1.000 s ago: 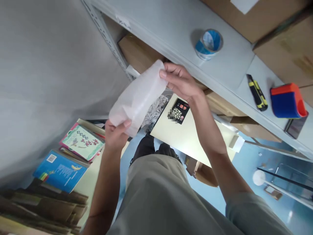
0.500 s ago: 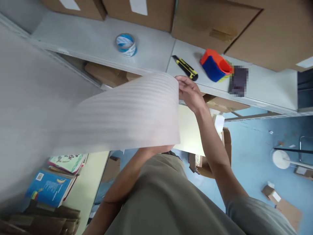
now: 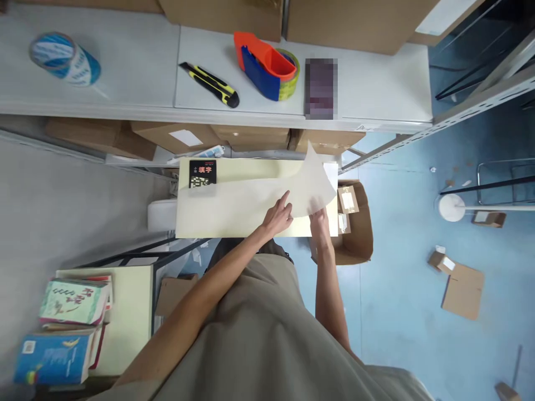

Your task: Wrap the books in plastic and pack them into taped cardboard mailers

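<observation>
the thin white sheet lies along the pale counter, its left end over the near edge of the black book and its right corner curled up. the right hand has the sheet's near edge in its grip; the left hand, grip loosely parted, stretches its index finger over the sheet.

On far shelf, left to right: blue-and-white tape roll, black-and-yellow cutter lying flat, orange-and-blue tape dispenser. At near left: stacked books resting on side table. On floor, right: cardboard piece.
</observation>
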Tool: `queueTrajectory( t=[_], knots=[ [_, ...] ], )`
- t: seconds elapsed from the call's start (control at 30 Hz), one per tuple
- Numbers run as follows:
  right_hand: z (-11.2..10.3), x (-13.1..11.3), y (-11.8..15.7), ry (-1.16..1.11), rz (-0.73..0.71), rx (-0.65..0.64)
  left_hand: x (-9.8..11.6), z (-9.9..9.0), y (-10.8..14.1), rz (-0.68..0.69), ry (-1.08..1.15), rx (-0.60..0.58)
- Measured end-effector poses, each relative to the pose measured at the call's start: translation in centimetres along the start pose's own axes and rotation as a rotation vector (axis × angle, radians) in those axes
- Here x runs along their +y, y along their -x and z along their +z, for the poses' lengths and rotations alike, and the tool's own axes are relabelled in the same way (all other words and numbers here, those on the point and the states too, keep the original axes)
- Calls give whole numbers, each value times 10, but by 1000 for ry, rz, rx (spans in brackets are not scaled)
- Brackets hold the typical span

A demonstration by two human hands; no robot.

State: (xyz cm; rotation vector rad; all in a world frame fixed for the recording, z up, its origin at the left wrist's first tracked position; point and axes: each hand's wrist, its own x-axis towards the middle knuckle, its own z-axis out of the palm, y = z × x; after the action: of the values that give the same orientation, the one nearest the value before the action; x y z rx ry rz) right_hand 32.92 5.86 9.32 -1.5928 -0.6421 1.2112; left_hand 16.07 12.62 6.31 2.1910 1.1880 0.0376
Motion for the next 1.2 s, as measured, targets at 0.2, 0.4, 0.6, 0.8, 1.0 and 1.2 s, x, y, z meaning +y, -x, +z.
queueTrajectory(
  t=[0.2, 0.4, 0.6, 0.8, 1.0, 1.2],
  knots=[
    [-7, 79, -31, 37, 68, 381, -22, 46, -5, 15, -58, -236],
    [-11, 116, -59, 55, 303, 454, -100, 43, 35, -223, 37, -45],
    [-7, 128, -53, 108, 409, 463, -203, 26, 97, -340, 138, 67],
    [7, 125, -45, 126, 478, 531, -270, -41, 115, -480, 264, 373],
    [12, 117, -30, 141, 510, 596, -340, -107, 57, -886, 195, 421],
    [5, 116, -15, 137, 470, 624, -375, -110, 24, -1009, 340, 303]
  ],
)
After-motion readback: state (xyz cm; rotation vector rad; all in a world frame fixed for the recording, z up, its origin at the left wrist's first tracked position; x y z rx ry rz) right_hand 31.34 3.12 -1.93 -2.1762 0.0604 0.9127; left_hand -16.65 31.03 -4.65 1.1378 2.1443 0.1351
